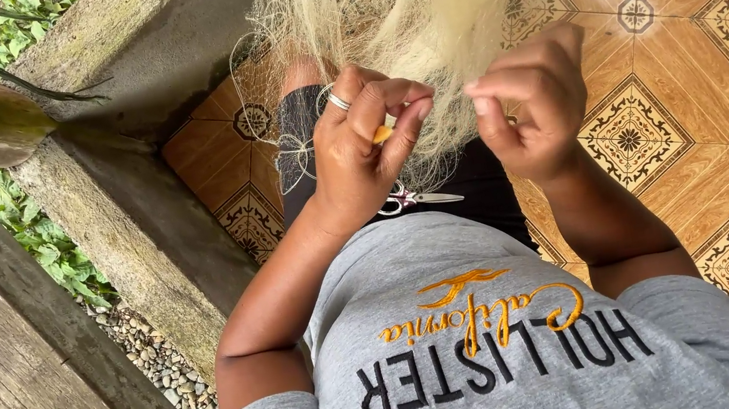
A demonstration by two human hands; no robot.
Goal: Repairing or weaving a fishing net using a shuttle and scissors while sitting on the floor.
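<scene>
head view: your left hand is curled almost shut, thumb and forefinger pinching a small orange-yellow tool whose tip just shows between them; a silver ring sits on 1 finger of that hand. your right hand is just beside it, fingers bent inward into a loose fist — it seems to pinch fine strands, though you cannot tell for sure what it grips. both hands work at the lower edge of a pale, cream-coloured net that hangs down from the top of the picture and drapes over your lap. a pair of scissors lies on your dark shorts, just below the left hand and apart from it. you wear a grey shirt with printed lettering. under you is a floor of orange patterned tiles; to your left runs a weathered concrete ledge, with pebbles and green plants beyond it.
</scene>
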